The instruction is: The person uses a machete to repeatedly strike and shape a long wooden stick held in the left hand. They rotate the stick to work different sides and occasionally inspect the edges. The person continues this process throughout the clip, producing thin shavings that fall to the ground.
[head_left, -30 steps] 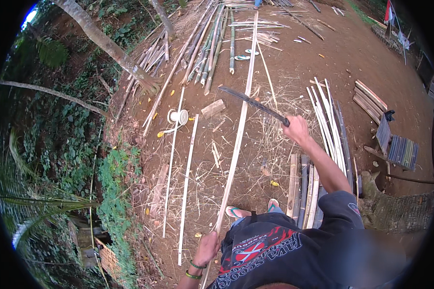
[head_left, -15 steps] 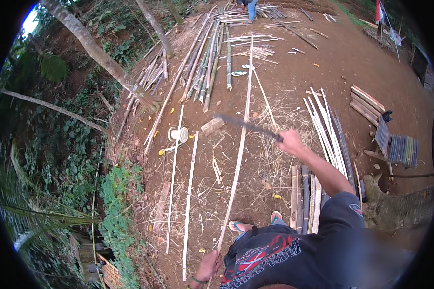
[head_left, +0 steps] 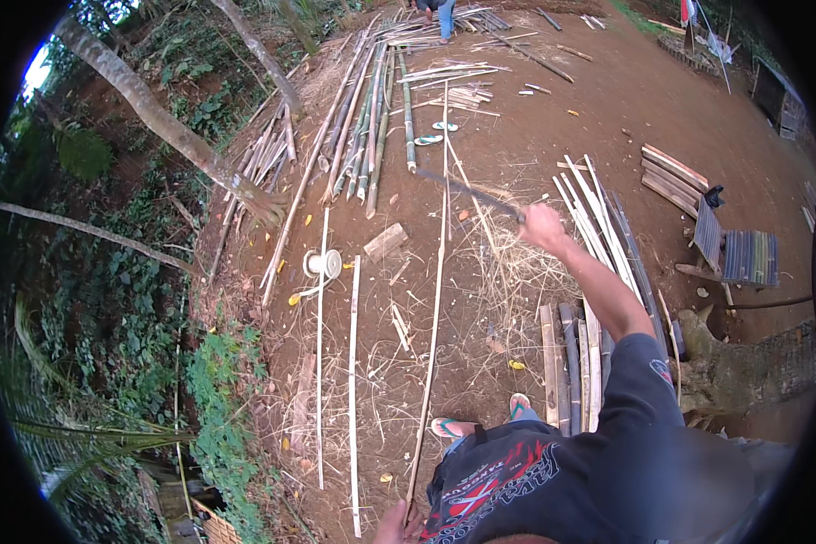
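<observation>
My left hand (head_left: 397, 524), low at the picture's bottom edge, is closed around the near end of a long, thin bamboo strip (head_left: 433, 335). The strip stretches away from me over the ground, its far end near a pair of sandals (head_left: 437, 133). At arm's length, my right hand (head_left: 544, 227) grips a machete (head_left: 470, 191) by its handle. The dark blade points left and crosses the strip's far part; whether it touches the strip I cannot tell. Two pale split strips (head_left: 355, 390) lie to the left of the held one.
A white spool (head_left: 322, 264) and a wood block (head_left: 387, 240) lie on the dirt ahead. Bamboo poles (head_left: 372, 127) are piled beyond, where another person (head_left: 445, 18) stands. Split bamboo (head_left: 589, 363) lies at my right, near a slatted seat (head_left: 750, 257). Shavings (head_left: 517, 272) litter the ground.
My right hand and the machete have moved farther away along the strip. The left hand sits slightly lower in the picture, still on the strip. The whole view has shifted a little.
</observation>
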### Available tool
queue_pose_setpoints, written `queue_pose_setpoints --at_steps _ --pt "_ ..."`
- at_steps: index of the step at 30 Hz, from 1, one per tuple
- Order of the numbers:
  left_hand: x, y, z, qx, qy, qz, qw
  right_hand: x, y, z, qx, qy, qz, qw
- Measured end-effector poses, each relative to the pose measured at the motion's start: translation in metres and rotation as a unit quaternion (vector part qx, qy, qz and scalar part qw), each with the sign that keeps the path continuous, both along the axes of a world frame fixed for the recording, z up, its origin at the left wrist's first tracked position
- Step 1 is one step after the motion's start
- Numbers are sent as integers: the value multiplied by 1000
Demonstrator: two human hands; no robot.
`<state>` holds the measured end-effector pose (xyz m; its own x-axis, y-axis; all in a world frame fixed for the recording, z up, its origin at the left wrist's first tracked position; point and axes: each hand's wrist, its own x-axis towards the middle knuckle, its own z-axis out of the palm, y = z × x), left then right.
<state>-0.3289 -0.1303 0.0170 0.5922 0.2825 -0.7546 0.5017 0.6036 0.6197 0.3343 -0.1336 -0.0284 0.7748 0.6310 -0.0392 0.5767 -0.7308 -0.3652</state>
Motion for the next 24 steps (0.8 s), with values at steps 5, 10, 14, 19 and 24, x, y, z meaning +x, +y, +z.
queue_pose_setpoints --at_steps 5,10,14,19,24 --pt "3 7 3 -14 2 -3 1000 -45 2 -15 -17 -109 272 956" --pt "-1 4 0 -41 8 -1 999 61 3 29 -7 -91 -96 991" --pt "-2 1 -2 -51 16 14 998 71 11 32 4 -129 -60 990" --pt "2 5 -6 -71 18 14 997 76 -15 14 12 -136 -69 988" --pt "5 2 -4 -90 4 10 996 114 -8 -19 157 264 -112 945"
